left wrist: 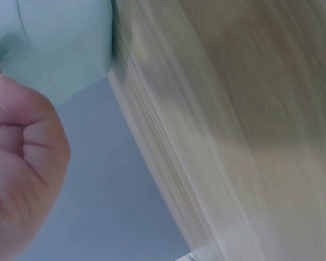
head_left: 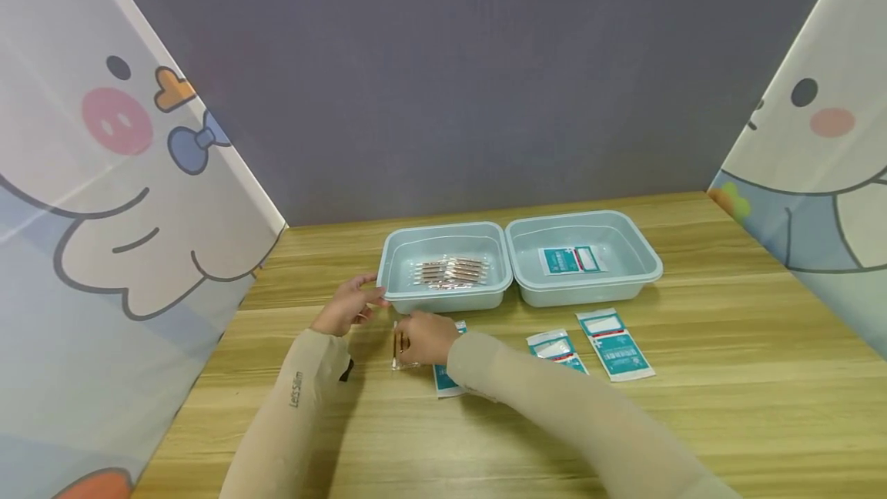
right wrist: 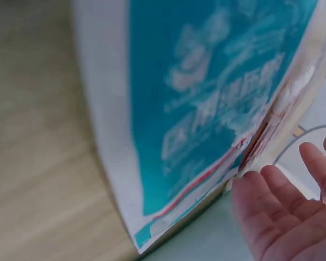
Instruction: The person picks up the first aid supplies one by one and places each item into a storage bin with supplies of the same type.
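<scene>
My left hand is at the near left corner of the left pale-blue plastic tub, its thumb and fingers gripping the rim. In the left wrist view the fingers of that hand are bent beside the tub wall. Several packs of cotton swabs lie inside this tub. Just in front of it, my right hand reaches down to a clear pack of cotton swabs on the table. Its fingertips touch the pack's edge, fairly straight in the right wrist view. Partly under the right wrist lies a teal-and-white dressing packet.
A second pale-blue tub stands against the first on the right, with a teal-and-white packet in it. Two more such packets, one near the right forearm and another farther right, lie on the wooden table. A grey wall rises behind.
</scene>
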Tool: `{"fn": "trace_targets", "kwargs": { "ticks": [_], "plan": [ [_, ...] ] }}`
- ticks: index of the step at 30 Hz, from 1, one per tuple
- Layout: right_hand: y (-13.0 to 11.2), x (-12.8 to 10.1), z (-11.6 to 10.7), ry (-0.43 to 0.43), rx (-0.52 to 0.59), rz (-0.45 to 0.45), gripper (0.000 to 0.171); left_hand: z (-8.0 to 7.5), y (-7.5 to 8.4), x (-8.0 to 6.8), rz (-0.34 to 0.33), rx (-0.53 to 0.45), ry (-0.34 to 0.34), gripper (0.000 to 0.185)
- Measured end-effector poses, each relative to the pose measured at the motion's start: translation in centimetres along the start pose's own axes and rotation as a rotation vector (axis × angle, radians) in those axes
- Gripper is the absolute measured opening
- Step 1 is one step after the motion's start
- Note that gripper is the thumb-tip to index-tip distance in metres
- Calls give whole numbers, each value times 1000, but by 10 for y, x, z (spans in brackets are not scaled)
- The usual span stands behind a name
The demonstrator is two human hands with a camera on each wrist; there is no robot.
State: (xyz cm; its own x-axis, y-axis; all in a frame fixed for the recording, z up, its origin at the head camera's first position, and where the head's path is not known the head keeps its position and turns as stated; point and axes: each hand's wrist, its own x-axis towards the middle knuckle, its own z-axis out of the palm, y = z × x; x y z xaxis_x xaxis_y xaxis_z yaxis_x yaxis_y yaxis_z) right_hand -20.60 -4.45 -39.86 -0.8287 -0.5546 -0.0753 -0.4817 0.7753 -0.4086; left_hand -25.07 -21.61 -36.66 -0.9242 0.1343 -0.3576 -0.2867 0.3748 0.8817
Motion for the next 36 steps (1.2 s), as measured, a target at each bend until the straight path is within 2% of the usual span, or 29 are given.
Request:
{"fn": "trace_targets", "kwargs": {
  "ticks": [4,10,14,19,23,27,29,33,36],
  "plan": [
    [0,1,5,-19,-86,-21,53,-1,-2,2,14,-2,-5,54],
    [1,-3,10,-33,-214,-48,31,2,-8,7,17,-13,8,53],
    [3,-7,13,-29,-304,-71,29,7,-10,7,20,-19,9,52],
    [1,-5,14,-14,-391,-125,30,2,-9,6,25,-8,17,52],
    [-3,-3,16,28,-510,-215,27,-1,-7,4,32,-4,24,53],
    [-5,-5,18,138,-674,-348,22,-2,-7,4,32,-4,28,52],
    [-5,-6,17,177,-721,-383,23,-2,-7,5,32,-5,31,50],
    [-3,-5,14,179,-665,-374,24,-1,-7,6,30,-1,33,49],
    [-1,-5,13,137,-532,-335,15,0,-6,6,28,0,28,50]
  ]
}}
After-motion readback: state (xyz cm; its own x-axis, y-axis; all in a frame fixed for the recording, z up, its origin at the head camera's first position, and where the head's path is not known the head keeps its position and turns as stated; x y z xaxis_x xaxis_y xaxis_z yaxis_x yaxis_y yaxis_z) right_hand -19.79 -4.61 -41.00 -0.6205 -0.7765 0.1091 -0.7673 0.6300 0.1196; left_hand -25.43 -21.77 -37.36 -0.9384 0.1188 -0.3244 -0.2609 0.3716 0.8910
